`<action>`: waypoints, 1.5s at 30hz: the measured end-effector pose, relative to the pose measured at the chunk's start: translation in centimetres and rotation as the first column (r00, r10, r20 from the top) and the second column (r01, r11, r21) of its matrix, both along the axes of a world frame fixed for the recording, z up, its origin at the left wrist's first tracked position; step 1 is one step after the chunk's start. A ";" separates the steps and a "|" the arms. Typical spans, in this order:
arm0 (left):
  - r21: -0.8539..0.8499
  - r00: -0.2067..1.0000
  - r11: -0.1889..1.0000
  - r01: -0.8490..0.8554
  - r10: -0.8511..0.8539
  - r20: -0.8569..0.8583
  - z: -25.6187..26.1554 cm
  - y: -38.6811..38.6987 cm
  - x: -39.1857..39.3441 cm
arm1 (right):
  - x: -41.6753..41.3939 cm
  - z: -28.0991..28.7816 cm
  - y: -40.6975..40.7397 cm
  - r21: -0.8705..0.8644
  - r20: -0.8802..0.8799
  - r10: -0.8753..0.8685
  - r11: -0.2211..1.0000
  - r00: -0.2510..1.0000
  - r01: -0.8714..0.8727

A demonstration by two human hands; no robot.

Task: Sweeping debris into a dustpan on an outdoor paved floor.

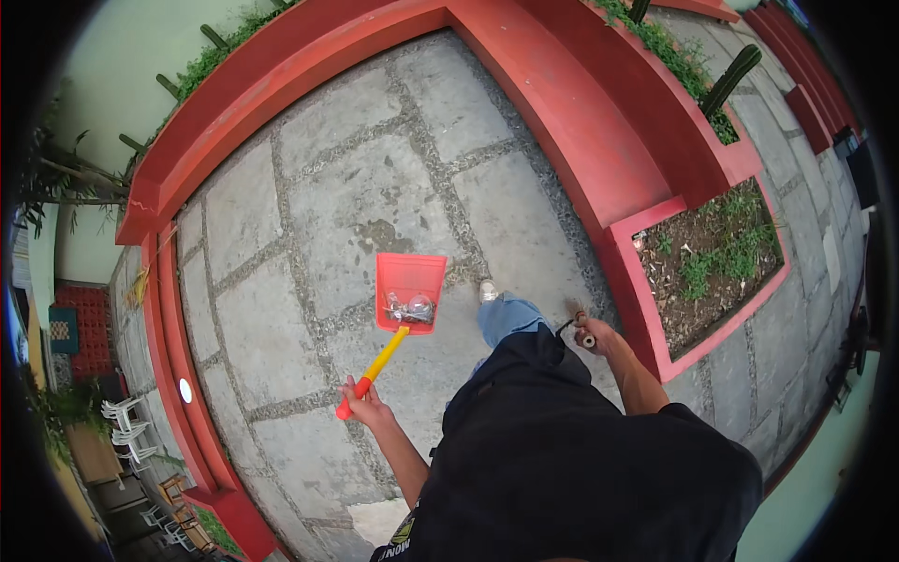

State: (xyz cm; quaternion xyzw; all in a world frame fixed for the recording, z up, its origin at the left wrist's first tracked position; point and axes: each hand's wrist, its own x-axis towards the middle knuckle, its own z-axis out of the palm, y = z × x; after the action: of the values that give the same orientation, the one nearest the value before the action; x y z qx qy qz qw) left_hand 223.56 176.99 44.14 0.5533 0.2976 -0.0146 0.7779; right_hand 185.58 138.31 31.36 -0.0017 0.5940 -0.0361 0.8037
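My left hand (370, 407) grips the red end of a yellow and red dustpan handle (377, 362). The handle leads up to a red plastic dustpan (411, 281), whose open edge faces away from me. Small litter (407, 309), with a clear, rounded piece among it, lies in the pan near the handle. On the right, my right hand (597, 336) is closed around a thin, brownish stick-like handle (588, 341), seen nearly end-on. Frayed bristles (574, 308) show just beyond that hand, partly hidden. One shoe (488, 291) shows on the paving between the dustpan and my right hand.
Grey stone slabs (365, 183) with pebbled joints are bordered by a red-painted bench (555, 105). A planter with soil and weeds (709, 260) stands close by my right hand. A low red wall (175, 337) runs along the left, with white chairs (126, 428) past it.
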 end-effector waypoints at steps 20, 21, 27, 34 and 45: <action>0.198 0.993 0.980 -0.010 -0.014 0.119 0.5 -26.3 46.7 | 23.4 -4.6 -19.5 0.083 -0.054 -0.557 0.825 0.829 0.559; 0.185 0.992 0.982 0.035 -0.056 0.112 1.0 -28.9 49.9 | 24.5 -4.2 -18.5 0.042 -0.139 -0.559 0.821 0.817 0.569; 0.175 0.837 0.838 0.517 -0.538 0.101 -0.9 -48.6 66.0 | 29.2 -7.2 -8.4 -0.513 -0.701 0.207 0.518 0.682 -0.685; 0.231 0.541 0.535 0.813 -0.840 0.043 -0.5 -70.9 75.5 | 54.8 6.9 -11.3 -0.148 -0.849 -0.007 0.963 0.528 -0.226; 0.281 -0.079 -0.159 0.946 -0.958 -0.275 -7.5 -100.1 77.7 | 67.6 -0.2 -23.2 -0.130 -0.508 -0.229 0.973 0.830 0.189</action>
State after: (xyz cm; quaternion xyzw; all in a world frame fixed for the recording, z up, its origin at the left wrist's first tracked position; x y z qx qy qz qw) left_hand 301.29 76.89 36.68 0.7332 -0.2219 -0.5131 0.3871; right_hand 253.16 115.09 31.18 0.0235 0.7838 -0.1440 0.6037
